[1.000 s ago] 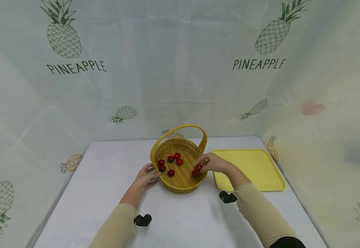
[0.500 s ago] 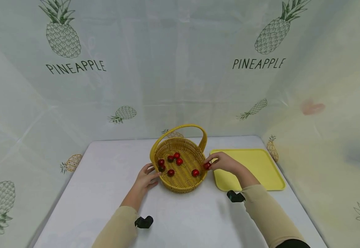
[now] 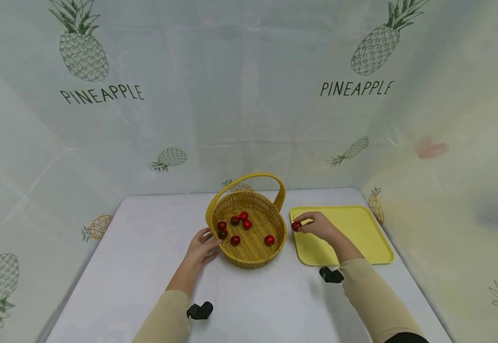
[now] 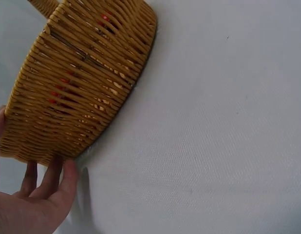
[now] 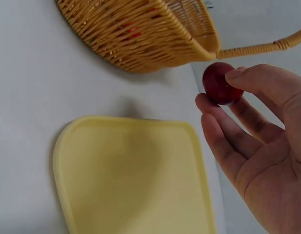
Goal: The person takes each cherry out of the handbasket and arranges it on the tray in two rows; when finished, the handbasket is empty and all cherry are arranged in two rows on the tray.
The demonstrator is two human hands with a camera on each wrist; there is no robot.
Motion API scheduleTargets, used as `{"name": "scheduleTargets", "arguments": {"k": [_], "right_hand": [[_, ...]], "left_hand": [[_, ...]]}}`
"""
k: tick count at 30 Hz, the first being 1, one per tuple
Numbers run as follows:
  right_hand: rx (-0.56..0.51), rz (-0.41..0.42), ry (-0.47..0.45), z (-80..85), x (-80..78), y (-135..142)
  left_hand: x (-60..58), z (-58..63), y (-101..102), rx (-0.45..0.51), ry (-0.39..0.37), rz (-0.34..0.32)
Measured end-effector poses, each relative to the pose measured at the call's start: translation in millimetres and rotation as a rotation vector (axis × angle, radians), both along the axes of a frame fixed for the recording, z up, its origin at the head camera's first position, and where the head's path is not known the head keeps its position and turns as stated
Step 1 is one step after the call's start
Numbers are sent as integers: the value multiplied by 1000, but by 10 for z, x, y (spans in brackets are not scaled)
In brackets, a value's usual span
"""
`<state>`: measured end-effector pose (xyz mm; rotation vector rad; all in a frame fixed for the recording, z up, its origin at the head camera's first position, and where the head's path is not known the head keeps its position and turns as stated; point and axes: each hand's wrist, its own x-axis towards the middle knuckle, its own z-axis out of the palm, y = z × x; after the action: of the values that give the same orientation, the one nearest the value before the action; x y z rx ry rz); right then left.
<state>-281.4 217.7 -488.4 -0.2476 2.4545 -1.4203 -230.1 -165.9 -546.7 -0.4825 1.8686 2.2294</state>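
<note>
A round yellow wicker basket (image 3: 253,261) with an arched handle stands mid-table, several red and dark cherries (image 3: 247,224) lying in it. My left hand (image 3: 199,247) holds the basket's left side; in the left wrist view its thumb is at the rim and its fingers (image 4: 67,183) lie against the lower wall. My right hand (image 3: 322,227) pinches one dark red cherry (image 5: 218,84) between thumb and fingertips. That hand is above the left edge of the yellow tray (image 3: 352,238), apart from the basket.
The white table (image 3: 249,305) runs up to a hanging sheet (image 3: 249,119) printed with pineapples. The tray lies just right of the basket. A black wrist camera (image 3: 331,275) sits on the right sleeve and another black camera (image 3: 200,310) on the left.
My right hand has lifted a cherry out of the basket's right side and carried it right, over the rim to the tray's edge. The left hand stays on the basket.
</note>
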Motion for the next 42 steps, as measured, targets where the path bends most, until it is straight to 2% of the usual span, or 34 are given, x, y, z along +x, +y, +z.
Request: {"name": "scheduleTargets", "arguments": {"k": [8, 15, 23, 29, 37, 41, 42], "right_hand": [[49, -86, 16, -187, -49, 56], [31, -153, 39, -320, -114, 98], [21, -221, 94, -446, -255, 104], [-28, -286, 91, -554, -366, 53], [4, -335, 128, -646, -441, 10], [-4, -370, 138, -695, -440, 16], [-6, -376, 137, -704, -433, 14]], "left_hand": [[25, 7, -10, -16, 13, -13], [22, 5, 7, -35, 19, -26], [9, 22, -6, -43, 37, -24], [0, 28, -22, -55, 31, -30], [28, 82, -22, -47, 47, -40], [20, 54, -20, -37, 54, -37], [6, 13, -23, -45, 58, -33]]}}
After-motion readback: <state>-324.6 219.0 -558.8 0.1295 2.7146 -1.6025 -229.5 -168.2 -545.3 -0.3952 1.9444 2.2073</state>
